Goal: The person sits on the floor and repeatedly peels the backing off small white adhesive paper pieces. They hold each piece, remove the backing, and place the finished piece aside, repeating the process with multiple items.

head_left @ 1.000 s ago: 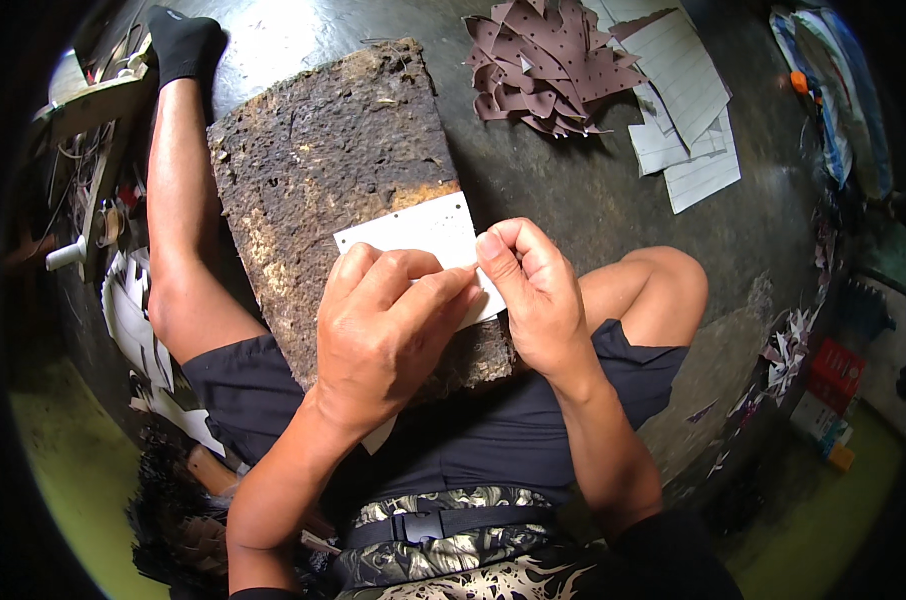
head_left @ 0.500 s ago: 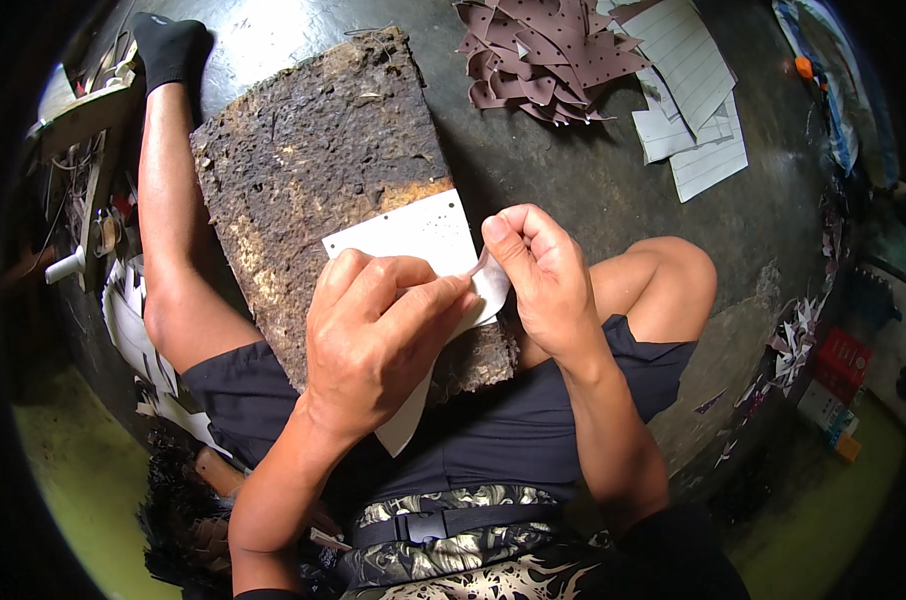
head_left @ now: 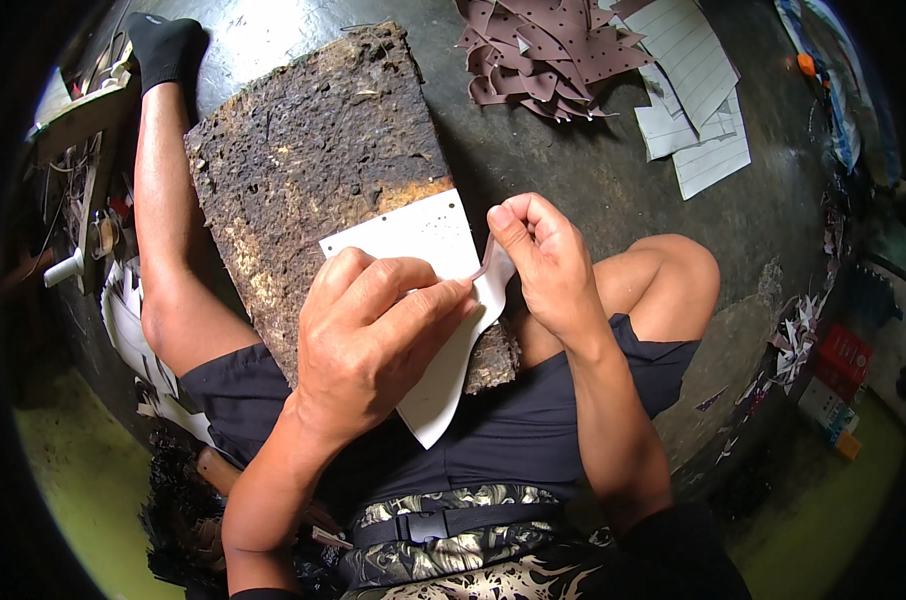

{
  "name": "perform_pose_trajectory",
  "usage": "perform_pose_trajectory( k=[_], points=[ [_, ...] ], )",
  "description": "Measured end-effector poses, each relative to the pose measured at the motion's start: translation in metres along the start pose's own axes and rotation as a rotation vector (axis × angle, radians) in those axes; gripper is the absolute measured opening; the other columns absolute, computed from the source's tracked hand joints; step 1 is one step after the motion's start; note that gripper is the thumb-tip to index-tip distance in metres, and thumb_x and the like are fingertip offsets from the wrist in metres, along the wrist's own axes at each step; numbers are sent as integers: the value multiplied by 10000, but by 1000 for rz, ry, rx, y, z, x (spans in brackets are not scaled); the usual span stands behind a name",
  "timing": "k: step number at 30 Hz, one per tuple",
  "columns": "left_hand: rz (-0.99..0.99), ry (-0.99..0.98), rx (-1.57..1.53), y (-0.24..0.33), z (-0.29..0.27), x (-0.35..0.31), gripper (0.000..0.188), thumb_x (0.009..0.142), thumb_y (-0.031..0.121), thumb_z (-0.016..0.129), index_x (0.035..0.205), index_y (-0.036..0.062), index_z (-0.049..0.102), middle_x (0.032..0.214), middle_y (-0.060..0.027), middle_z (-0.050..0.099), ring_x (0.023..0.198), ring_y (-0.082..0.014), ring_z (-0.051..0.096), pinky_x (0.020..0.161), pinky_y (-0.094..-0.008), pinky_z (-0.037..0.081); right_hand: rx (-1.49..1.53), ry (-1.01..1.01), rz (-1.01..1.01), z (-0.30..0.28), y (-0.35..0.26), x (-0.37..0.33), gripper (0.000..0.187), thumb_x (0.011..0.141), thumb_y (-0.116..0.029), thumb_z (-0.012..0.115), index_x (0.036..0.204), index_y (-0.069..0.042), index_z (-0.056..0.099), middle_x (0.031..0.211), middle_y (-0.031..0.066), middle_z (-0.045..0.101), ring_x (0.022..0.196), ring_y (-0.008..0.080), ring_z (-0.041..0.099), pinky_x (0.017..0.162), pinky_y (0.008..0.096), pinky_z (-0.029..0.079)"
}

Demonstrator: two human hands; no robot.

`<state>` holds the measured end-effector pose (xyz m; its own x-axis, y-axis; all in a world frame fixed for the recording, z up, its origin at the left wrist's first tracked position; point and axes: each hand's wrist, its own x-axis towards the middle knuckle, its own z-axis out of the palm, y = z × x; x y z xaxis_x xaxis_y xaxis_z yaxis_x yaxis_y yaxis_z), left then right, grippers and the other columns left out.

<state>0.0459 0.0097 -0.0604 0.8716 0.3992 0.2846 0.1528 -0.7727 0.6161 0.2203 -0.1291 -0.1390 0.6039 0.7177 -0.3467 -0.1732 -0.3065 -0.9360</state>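
Observation:
A white piece of sheet material (head_left: 433,400) lies partly on a thick, rough, dark slab (head_left: 313,150), and its pointed lower end hangs over my lap. Small dark punched holes dot its upper part. My left hand (head_left: 358,330) bears on the piece, with its thumb and fingertips pinched together at the edge. My right hand (head_left: 551,265) is closed in a pinch on the lifted right edge, where a thin brownish-pink strip or layer shows between the two hands. Whether that strip is the piece's own face or a separate one, I cannot tell.
Brown pieces with punched holes (head_left: 553,55) are heaped on the dark floor beyond the slab. Beside them lie lined paper sheets (head_left: 685,75). A wooden stand (head_left: 88,120) is at the far left, and scraps (head_left: 798,335) lie at the right. My bent legs flank the slab.
My right hand has risen slightly, drawing the edge higher and straighter. The white piece's lower end has swung to the right, and more of it shows below my left hand.

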Motion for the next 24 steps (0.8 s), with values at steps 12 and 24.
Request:
perform_pose_trajectory(
  k=[12, 24],
  points=[
    [3, -19, -15, -3, -3, 2, 270, 844, 137, 982, 1093, 119, 879, 979, -13, 734, 790, -219, 608, 705, -378, 515, -109, 20, 12, -6, 11, 7, 349, 1186, -323, 713, 1091, 12, 724, 839, 4, 658, 777, 87, 563, 697, 306, 496],
    [14, -23, -32, -5, -3, 2, 267, 850, 138, 980, 1091, 115, 869, 993, -14, 735, 799, -219, 613, 713, -380, 520, -312, 68, 75, -11, 20, 16, 328, 1177, -303, 719, 1077, 9, 724, 881, 7, 700, 816, 84, 597, 735, 298, 511]
  ],
)
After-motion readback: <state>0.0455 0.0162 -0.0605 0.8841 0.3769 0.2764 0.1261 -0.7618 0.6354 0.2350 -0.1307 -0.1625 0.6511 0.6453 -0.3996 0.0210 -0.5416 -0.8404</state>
